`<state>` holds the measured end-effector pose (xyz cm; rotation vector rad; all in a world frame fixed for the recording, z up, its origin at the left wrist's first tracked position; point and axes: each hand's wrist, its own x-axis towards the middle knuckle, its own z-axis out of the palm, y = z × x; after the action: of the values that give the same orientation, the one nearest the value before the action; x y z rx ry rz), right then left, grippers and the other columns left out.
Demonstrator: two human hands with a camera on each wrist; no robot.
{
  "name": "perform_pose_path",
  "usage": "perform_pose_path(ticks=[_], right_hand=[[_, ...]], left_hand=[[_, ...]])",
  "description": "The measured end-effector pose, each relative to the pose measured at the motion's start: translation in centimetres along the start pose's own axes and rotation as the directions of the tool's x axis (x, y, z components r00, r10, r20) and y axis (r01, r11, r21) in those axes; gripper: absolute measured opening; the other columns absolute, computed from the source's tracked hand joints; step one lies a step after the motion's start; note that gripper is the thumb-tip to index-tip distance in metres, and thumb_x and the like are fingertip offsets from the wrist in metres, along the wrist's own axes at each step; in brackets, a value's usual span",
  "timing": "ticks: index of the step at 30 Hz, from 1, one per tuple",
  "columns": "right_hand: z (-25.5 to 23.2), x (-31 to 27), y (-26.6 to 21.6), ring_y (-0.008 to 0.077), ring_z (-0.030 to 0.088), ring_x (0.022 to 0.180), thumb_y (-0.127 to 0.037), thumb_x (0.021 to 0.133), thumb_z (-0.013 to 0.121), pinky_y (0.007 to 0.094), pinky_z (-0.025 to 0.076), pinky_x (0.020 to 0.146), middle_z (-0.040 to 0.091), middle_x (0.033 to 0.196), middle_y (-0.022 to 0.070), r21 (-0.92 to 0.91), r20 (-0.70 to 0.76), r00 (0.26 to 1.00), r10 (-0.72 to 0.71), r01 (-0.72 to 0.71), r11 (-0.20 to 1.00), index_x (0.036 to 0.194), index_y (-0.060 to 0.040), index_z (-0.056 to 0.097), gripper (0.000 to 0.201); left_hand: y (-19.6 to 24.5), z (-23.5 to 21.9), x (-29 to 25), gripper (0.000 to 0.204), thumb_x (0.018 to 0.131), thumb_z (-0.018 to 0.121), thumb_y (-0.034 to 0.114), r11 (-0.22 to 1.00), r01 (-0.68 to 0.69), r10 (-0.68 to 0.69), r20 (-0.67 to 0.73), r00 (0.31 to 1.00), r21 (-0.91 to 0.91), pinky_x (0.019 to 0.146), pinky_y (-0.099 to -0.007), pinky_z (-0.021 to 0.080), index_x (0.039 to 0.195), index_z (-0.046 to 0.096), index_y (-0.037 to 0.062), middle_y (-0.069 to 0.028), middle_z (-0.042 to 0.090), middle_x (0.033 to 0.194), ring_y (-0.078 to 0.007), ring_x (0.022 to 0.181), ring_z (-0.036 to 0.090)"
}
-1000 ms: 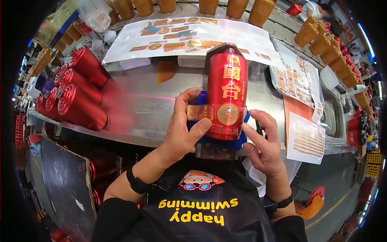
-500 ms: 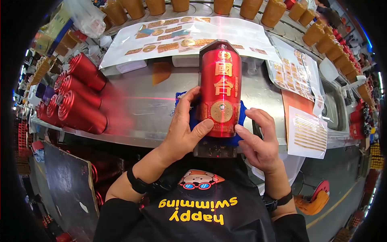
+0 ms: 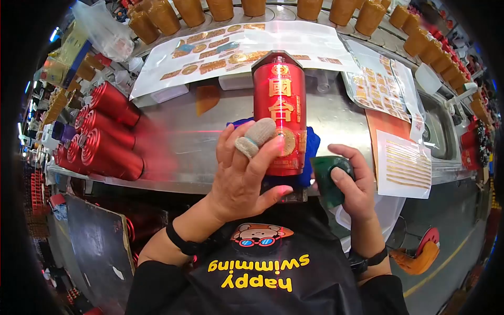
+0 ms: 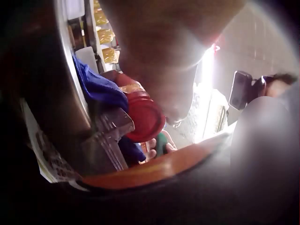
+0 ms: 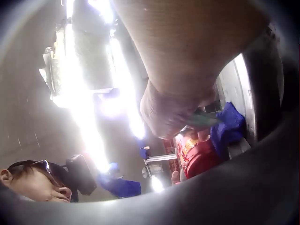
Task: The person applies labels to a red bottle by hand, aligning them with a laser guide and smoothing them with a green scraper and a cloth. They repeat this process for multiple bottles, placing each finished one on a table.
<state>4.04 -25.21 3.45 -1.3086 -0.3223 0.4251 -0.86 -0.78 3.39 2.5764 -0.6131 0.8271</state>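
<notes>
A red bottle with raised gold characters lies tilted on a blue cloth over a stand. Its round gold label sits low on the front. My left hand is at the bottle's lower left, one fingertip on the label area and the thumb extended below. Pale fabric finger covers are on two of its fingers. To the right of the bottle, my right hand pinches a dark green flat scraper between thumb and fingers. The bottle's round red base shows in the left wrist view.
Several red bottles lie stacked at the left of the metal table. Behind are a white sheet of gold labels and a row of brown bottles. A sheet of thin gold strips hangs over the front edge at right.
The left hand has moved from gripping the bottle's side to touching its front. The right hand has drawn back from the bottle, and the green scraper now shows in it. The loose gold strip lies flat.
</notes>
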Motion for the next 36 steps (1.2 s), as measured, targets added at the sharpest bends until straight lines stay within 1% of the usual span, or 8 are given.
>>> perform_pose_path(ticks=[1,4,11,14,17,20,24,36], right_hand=[[-0.4,-0.1,0.6,0.0124,0.063,0.094,-0.004,0.096,0.053,0.0265,0.052,0.082,0.068,0.107,0.0096,-0.013,0.014,0.999,0.029,-0.029,0.999,0.128,0.0023,0.052,0.033],[-0.1,-0.3,0.8,0.0076,0.06,0.089,-0.006,0.095,0.056,0.0229,0.049,0.079,0.066,0.102,0.0045,-0.051,0.016,0.999,0.035,-0.034,0.998,0.124,0.0001,0.054,0.029],[1.0,-0.4,1.7,0.0071,0.059,0.088,-0.009,0.096,0.058,0.023,0.049,0.078,0.064,0.1,0.003,-0.003,0.027,0.997,0.073,-0.073,0.997,0.122,-0.0007,0.055,0.027],[1.8,-0.4,1.7,0.0069,0.059,0.088,-0.009,0.096,0.058,0.0229,0.049,0.077,0.064,0.1,0.003,0.064,0.012,0.997,0.075,-0.076,0.995,0.12,-0.0006,0.055,0.026],[1.7,-0.6,1.9,0.0067,0.059,0.088,-0.009,0.096,0.058,0.0226,0.049,0.077,0.063,0.1,0.0031,0.062,0.011,0.997,0.077,-0.077,0.995,0.12,-0.0006,0.055,0.026],[1.5,-0.9,1.8,0.0064,0.058,0.088,-0.01,0.096,0.057,0.0222,0.048,0.077,0.063,0.101,0.003,0.061,0.029,0.993,0.118,-0.12,0.991,0.121,-0.0006,0.054,0.026],[2.2,-0.9,1.5,0.0061,0.057,0.088,-0.01,0.097,0.057,0.0219,0.048,0.078,0.063,0.101,0.0025,0.105,0.023,0.992,0.125,-0.127,0.986,0.122,-0.0006,0.053,0.027],[2.3,-0.6,2.0,0.0063,0.057,0.09,-0.01,0.097,0.056,0.0219,0.048,0.079,0.062,0.103,0.0029,0.145,-0.032,0.994,0.1,-0.095,0.985,0.122,-0.0006,0.053,0.026]], left_hand=[[-0.1,0.3,-0.2,0.087,0.081,0.075,0.048,1.0,-0.003,0.003,0.036,0.999,0.006,0.113,-0.0588,0.024,0.141,0.035,-0.0007,-0.0256,0.045,0.14,-0.0449,0.133,0.04],[-1.1,1.4,-0.4,0.082,0.081,0.076,0.041,0.99,0.039,-0.048,-0.063,0.997,-0.135,0.112,-0.0592,0.026,0.143,0.037,0.0038,-0.0203,0.048,0.139,-0.0418,0.13,0.045],[-1.2,2.2,-1.7,0.079,0.088,0.072,0.039,0.956,0.084,-0.108,-0.072,0.992,-0.28,0.107,-0.0434,0.041,0.141,0.034,-0.0036,-0.0293,0.046,0.139,-0.0422,0.129,0.048],[-0.7,1.9,-1.6,0.077,0.088,0.072,0.039,0.951,0.118,-0.134,-0.038,0.99,-0.286,0.11,-0.0466,0.035,0.141,0.035,-0.0038,-0.0296,0.044,0.14,-0.0435,0.129,0.047],[-0.6,1.4,-0.7,0.067,0.086,0.073,0.037,0.966,0.064,-0.088,-0.082,0.993,-0.252,0.113,-0.0566,0.026,0.137,0.045,0.0042,-0.0259,0.046,0.14,-0.0454,0.129,0.044],[-0.4,0.6,-0.6,0.057,0.086,0.071,0.039,0.989,0.009,-0.016,-0.044,0.999,-0.149,0.113,-0.0589,0.022,0.131,0.053,0.0088,-0.0251,0.045,0.141,-0.0452,0.131,0.04],[0.0,0.7,0.0,0.046,0.082,0.074,0.033,0.989,0.02,-0.026,-0.041,0.999,-0.144,0.114,-0.058,0.021,0.124,0.063,0.0166,-0.0225,0.047,0.139,-0.0431,0.13,0.041],[0.6,0.8,0.4,0.041,0.078,0.076,0.029,0.998,-0.026,0.026,0.0,1.0,-0.054,0.114,-0.06,0.021,0.116,0.07,0.0187,-0.0206,0.046,0.14,-0.0425,0.132,0.038]])
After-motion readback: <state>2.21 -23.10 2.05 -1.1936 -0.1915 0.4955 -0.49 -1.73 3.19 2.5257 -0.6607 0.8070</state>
